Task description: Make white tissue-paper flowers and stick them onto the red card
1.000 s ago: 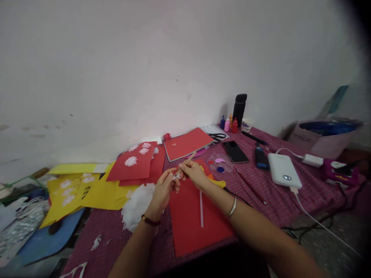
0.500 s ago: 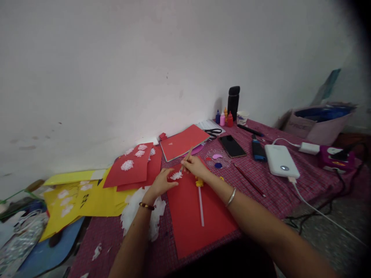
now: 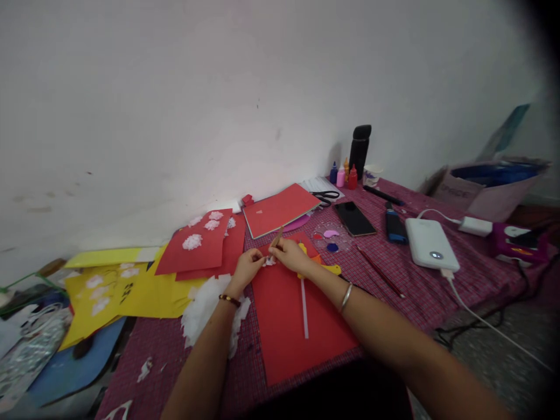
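A cluster of crumpled white paper sits near the top of a large red sheet. At its left side my left hand has its fingers curled together, pinching the edge of the cluster. From the right, my right hand grips a thin wooden stick that slants up; its lower tip is hidden by the fingers and paper. Under my right wrist lies a yellow hot glue gun with an orange trigger, and a pale glue stick extends from it across the red sheet.
White paper scraps lie beside my left forearm. Red cards with white tufts and yellow sheets are left. To the right are a paint palette, phone, red pencil, power bank and cable. Paint bottles stand behind.
My left hand has closed from spread fingers onto the white paper cluster. My right hand has shifted slightly left, and more of the glue gun shows beneath that wrist.
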The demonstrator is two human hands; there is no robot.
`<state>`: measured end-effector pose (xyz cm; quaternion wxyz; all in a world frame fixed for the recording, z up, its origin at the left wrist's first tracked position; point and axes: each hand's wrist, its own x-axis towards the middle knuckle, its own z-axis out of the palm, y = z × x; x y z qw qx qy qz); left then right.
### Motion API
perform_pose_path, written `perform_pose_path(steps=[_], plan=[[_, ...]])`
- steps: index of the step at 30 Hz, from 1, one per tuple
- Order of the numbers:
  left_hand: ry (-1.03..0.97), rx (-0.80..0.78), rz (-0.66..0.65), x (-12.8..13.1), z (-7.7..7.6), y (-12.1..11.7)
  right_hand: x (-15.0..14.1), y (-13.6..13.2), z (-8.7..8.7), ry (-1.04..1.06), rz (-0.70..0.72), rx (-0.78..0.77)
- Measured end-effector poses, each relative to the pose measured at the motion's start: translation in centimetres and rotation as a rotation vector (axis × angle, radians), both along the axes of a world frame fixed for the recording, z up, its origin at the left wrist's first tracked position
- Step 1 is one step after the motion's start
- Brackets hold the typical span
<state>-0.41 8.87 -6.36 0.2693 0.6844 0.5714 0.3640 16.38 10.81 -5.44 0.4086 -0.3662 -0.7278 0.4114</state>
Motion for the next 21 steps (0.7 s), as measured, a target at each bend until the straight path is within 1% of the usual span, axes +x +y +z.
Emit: perform_pose_path(steps=[6, 14, 21], plan=[[-0.002, 0.004, 0.023, -0.2, -0.3, 0.3, -0.1, 0.0, 0.2, -0.122, -0.005, 0.088], [-0.001, 0.011, 0.026, -0.4, -0.8, 0.5, -0.6, 0.2, 0.0, -0.269, -0.029, 0.132], [-0.016, 0.021, 0.019, -0.6, -0.9, 0.5, -0.9, -0.2, 1.0, -0.410, -0.014, 0.184]])
